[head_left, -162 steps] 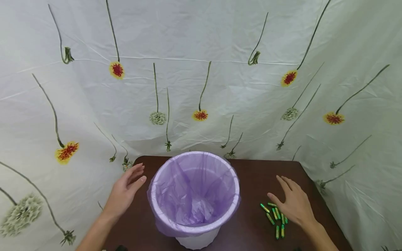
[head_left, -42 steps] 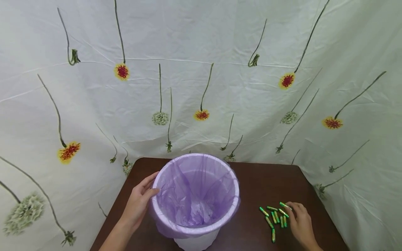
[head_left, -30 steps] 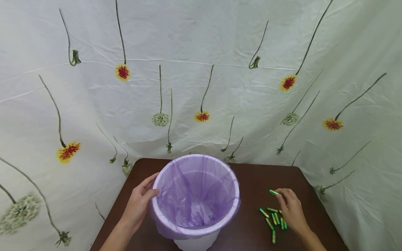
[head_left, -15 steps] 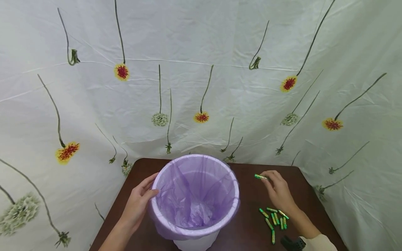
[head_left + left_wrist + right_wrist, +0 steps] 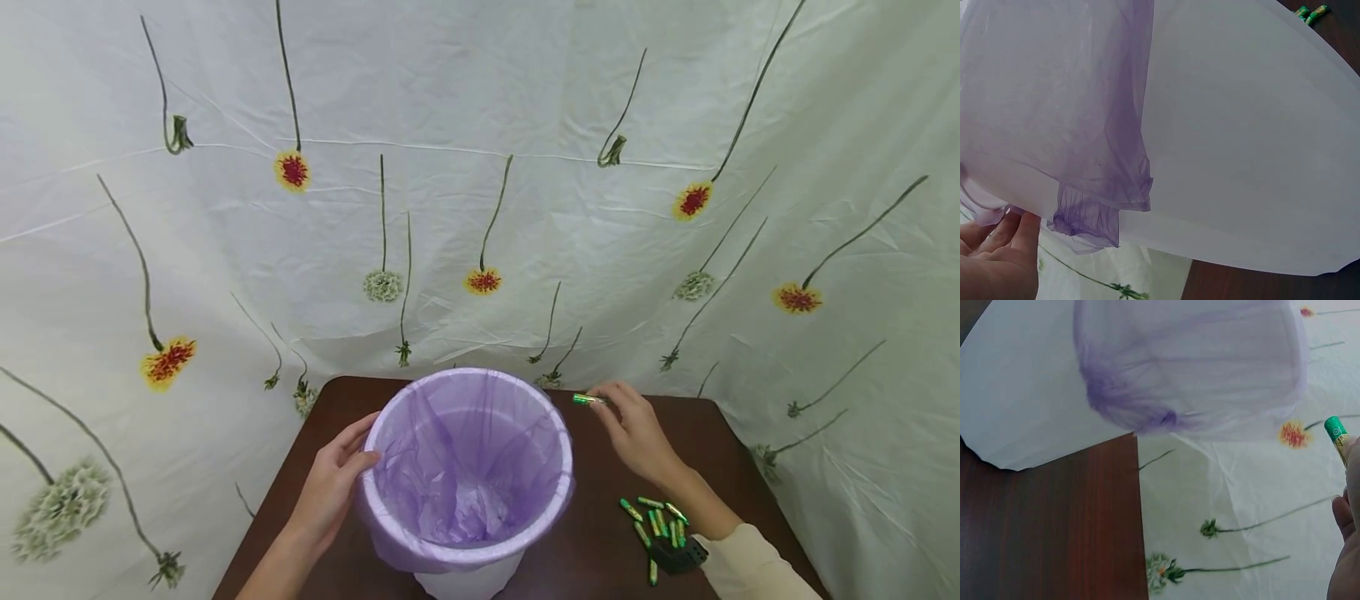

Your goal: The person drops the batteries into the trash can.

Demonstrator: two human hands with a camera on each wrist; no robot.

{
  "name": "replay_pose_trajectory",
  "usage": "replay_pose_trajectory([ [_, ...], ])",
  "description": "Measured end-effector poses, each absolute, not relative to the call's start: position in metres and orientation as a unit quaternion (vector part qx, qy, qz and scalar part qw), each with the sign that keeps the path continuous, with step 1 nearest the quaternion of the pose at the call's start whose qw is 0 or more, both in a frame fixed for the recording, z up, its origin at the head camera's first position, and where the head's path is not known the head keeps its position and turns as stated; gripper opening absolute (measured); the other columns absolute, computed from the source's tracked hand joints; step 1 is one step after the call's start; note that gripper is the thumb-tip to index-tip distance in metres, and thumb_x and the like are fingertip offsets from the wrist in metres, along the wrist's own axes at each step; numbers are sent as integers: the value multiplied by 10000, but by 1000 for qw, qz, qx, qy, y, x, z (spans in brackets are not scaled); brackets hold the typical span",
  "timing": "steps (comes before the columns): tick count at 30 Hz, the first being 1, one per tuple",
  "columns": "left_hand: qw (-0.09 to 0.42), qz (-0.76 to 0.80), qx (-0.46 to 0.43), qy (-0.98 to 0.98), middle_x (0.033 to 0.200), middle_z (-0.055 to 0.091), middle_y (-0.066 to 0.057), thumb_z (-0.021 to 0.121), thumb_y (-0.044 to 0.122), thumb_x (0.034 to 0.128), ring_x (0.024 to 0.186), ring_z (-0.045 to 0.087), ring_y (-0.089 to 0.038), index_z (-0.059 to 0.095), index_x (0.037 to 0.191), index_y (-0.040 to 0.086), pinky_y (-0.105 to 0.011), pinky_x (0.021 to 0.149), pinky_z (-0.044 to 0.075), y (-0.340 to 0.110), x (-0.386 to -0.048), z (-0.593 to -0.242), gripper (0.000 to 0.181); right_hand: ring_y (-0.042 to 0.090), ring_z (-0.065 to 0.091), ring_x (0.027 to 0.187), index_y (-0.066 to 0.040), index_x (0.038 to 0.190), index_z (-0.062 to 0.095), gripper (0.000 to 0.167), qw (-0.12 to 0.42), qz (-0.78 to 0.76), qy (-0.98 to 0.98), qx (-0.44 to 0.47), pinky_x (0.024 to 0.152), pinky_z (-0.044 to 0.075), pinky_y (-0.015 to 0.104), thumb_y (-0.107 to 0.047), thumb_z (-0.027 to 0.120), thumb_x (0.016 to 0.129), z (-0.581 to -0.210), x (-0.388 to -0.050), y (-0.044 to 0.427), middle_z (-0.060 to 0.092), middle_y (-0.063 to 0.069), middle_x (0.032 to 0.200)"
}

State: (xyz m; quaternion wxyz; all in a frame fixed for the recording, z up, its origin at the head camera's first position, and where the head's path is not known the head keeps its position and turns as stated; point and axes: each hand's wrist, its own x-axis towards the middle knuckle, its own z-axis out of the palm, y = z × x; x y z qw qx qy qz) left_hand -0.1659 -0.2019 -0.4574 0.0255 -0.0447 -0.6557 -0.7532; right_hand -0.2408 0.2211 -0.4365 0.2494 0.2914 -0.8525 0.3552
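Observation:
A white waste bin (image 5: 468,581) stands upright, lined with a thin purple bag (image 5: 480,442) folded over its rim. My left hand (image 5: 326,492) grips the rim at the left, thumb on top and fingers along the outside. To the right of the rim and above the table, my right hand (image 5: 637,429) pinches a green and yellow battery (image 5: 587,400) between thumb and fingers. In the right wrist view the green end of that battery (image 5: 1336,429) sticks out past the fingertips. Several similar batteries (image 5: 657,523) lie loose on the table below my right forearm.
The dark brown table (image 5: 585,533) ends close behind the bin. A white cloth (image 5: 450,100) printed with flowers hangs around the back and sides. A black device (image 5: 675,554) at my right wrist covers part of the loose batteries.
My right hand came down to the loose batteries, picked one up and carried it up and left toward the bin. My left hand moved in from beside the bin and took hold of its rim.

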Motion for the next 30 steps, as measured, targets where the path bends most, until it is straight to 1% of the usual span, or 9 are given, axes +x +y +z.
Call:
replay_pose_trajectory([
  [1,27,-753,-45,-656,1467,516,-204,559,-67,971,1212,601,-112,450,1499,-64,-271,943,516,-202,-166,-457,538,135,512,812,-63,1086,687,157,246,356,-851,297,682,462,324,49,656,979,-434,-242,218,618,21,1045],
  [6,32,-751,-43,-658,1450,540,-176,558,-65,971,1207,604,-120,457,1495,-56,-268,944,514,-202,-166,-457,534,156,531,865,-50,1101,680,125,224,374,-845,310,717,477,342,16,637,1004,-419,-250,204,613,46,1063],
  [13,23,-751,-41,-659,1490,485,-228,557,-57,974,1217,594,-110,446,1504,-51,-262,950,508,-200,-165,-457,542,177,577,933,-59,1107,689,113,193,386,-833,347,715,549,340,-22,627,1021,-399,-255,181,617,40,1070],
  [16,19,-750,-40,-660,1498,475,-231,558,-51,977,1220,591,-111,444,1507,-45,-261,952,506,-199,-165,-456,543,173,582,970,-76,1120,686,120,185,374,-830,370,747,548,345,-34,628,1023,-391,-258,170,622,25,1081],
  [21,18,-750,-37,-661,1499,484,-208,557,-43,981,1226,585,-112,442,1510,-41,-259,957,502,-199,-164,-455,541,161,541,908,-66,1113,675,98,173,341,-828,412,750,493,346,-55,632,1026,-380,-261,149,622,23,1079],
  [23,20,-750,-34,-660,1493,493,-200,556,-47,978,1223,586,-112,446,1507,-42,-260,953,504,-200,-163,-455,540,164,532,889,-57,1112,673,92,165,331,-827,424,746,494,344,-63,631,1029,-376,-263,139,620,32,1074],
  [27,16,-750,-34,-661,1496,489,-203,559,-41,978,1231,579,-108,443,1510,-41,-259,956,500,-201,-164,-454,544,180,579,953,-39,1107,674,94,152,324,-823,442,806,529,349,-49,638,1021,-368,-265,124,629,51,1082],
  [30,12,-748,-32,-663,1510,470,-216,557,-38,978,1237,573,-99,439,1514,-37,-252,960,494,-201,-164,-454,549,185,586,979,-36,1108,673,95,150,316,-819,455,833,522,349,-48,641,1019,-364,-268,113,632,52,1077],
])
